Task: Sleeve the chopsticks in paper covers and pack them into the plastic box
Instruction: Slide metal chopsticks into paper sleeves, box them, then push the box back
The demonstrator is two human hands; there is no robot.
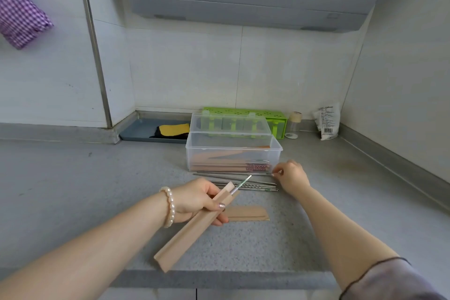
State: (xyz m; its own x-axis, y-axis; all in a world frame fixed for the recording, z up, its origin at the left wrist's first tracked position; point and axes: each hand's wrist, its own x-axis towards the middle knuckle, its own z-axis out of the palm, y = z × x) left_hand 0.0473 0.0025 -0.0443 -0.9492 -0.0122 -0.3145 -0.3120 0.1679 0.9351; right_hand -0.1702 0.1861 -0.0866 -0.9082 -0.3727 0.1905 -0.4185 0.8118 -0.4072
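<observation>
On the grey speckled counter, the left hand is gripping a tan paper sleeve with one metal chopstick poking out, while the right hand is pinching another from the loose steel chopsticks. The sleeved stick could be slipping out if tilted. The clear plastic box, lid up, is sitting just behind, a spare flat sleeve lying nearby.

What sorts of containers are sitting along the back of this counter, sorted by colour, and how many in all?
Clear plastic box with its lid up, sleeved chopsticks inside: 1
Green holder behind it: 1
Blue-grey tray with a yellow and black cloth: 1
Small clear jar with a pale lid: 1
White packet: 1
Total: 5
</observation>
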